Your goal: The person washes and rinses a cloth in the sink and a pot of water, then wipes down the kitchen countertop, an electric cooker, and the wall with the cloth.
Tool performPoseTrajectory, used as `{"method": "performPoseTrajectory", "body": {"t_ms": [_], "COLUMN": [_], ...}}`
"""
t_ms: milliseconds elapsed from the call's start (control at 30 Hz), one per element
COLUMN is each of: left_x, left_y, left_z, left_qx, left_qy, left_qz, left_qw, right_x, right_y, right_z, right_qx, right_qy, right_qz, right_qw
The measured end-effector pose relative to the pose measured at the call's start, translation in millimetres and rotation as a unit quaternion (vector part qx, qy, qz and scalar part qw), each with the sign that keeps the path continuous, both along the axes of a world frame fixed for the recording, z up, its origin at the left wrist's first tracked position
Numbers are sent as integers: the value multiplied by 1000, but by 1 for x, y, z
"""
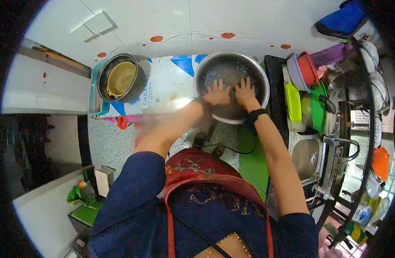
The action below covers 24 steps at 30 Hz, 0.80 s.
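Observation:
A large round metal basin [265,79] stands on the counter in front of me, its inside dark with what looks like water and small bubbles. My left hand [217,93] is over the left part of the basin, fingers spread and palm down. Close beside it on the right, my right hand [246,93] also has its fingers spread, with a black band [254,115] on the wrist. Neither hand grips anything visible. I cannot tell how far the fingertips dip below the surface.
Left on the counter [163,88], a metal pot [103,88] holds a yellow-beige strainer [121,77]. To the right are a green basin [319,107], a yellow-green tray [293,103], a sink [307,159] with a faucet [354,146], and a crowded dish rack [364,107].

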<state>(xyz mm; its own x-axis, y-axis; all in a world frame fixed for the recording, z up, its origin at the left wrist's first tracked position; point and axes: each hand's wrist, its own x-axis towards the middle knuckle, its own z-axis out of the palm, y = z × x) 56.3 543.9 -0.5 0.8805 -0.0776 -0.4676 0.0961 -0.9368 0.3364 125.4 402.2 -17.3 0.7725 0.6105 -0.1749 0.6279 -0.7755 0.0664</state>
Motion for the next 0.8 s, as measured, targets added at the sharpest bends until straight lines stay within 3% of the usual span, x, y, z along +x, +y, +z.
{"method": "performPoseTrajectory", "body": {"t_ms": [33,133,200,300,333,367,400,433,467,500,533,600,633,667,700,733,767,800], "left_x": [-1,27,11,21,22,23,23,25,28,25,23,31,14,-16,-34,-8,1,7], "left_y": [-4,0,1,11,15,15,14,14,10,7,8,12,14,19,18,20,23,25], "left_z": [-6,-182,7,0,1,1,-23,-61,-83,-45,-2,9,24,50,64,10,-9,-24], "left_qx": [-11,67,-89,-115,-242,-364,-364,-487,-592,-712,-769,-735,-735,-588,-327,-530,-530,-548], "left_qy": [19,-201,64,-20,64,144,140,-16,-169,-12,149,111,115,-145,-378,-327,-327,-314], "left_qz": [26,-42,84,147,230,300,299,260,211,361,478,549,543,402,185,203,200,187], "left_qw": [999,976,990,982,941,870,871,833,759,602,396,382,389,687,846,755,756,753], "right_x": [1,13,16,12,23,41,50,39,30,17,7,-13,-40,-23,-30,-39,-40,-39], "right_y": [0,4,3,1,2,-1,-5,11,23,28,31,38,39,45,43,45,48,51], "right_z": [-7,0,22,25,5,-21,-32,-2,24,44,61,98,146,97,109,120,121,119], "right_qx": [-30,-44,42,44,49,148,243,288,287,394,496,532,502,559,562,565,567,534], "right_qy": [-12,25,64,48,48,170,286,317,314,369,412,429,414,387,382,377,375,340], "right_qz": [11,33,-20,-136,-127,-81,-36,-68,-67,-95,-122,-116,-160,-94,-79,-63,-63,-69], "right_qw": [999,998,997,989,990,971,926,901,903,836,754,720,742,727,730,731,731,771]}}
